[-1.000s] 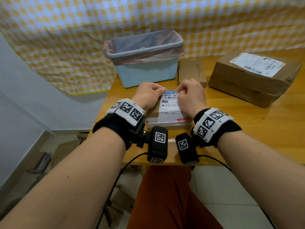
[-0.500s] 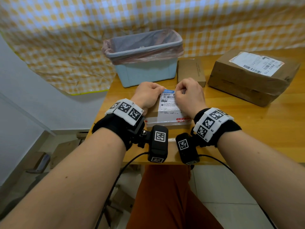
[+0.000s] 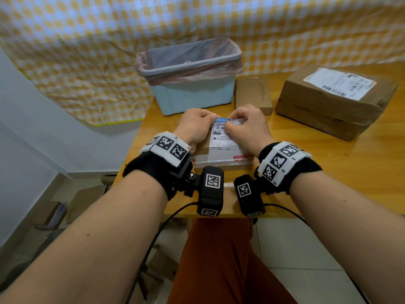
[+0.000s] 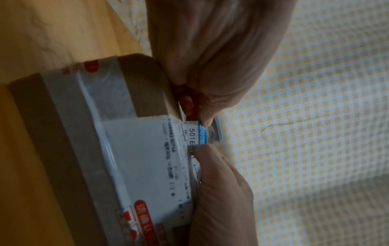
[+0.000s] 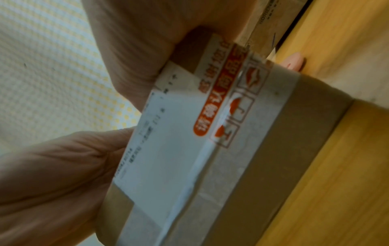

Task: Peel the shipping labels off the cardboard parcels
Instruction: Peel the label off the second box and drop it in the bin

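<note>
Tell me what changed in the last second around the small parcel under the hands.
The right hand slid left along the far edge of the white shipping label, closing on the left hand, which stayed at the label's blue corner. Both hands now work that far edge on the small flat cardboard parcel. The label is still stuck down. The blue lined bin and large brown parcel stayed put.

On the white shipping label (image 3: 225, 141) of the small cardboard parcel (image 3: 221, 165) under your hands you can read "501E"; the big brown box's label (image 3: 339, 83) reads "PB02 T70" — other print is illegible.
</note>
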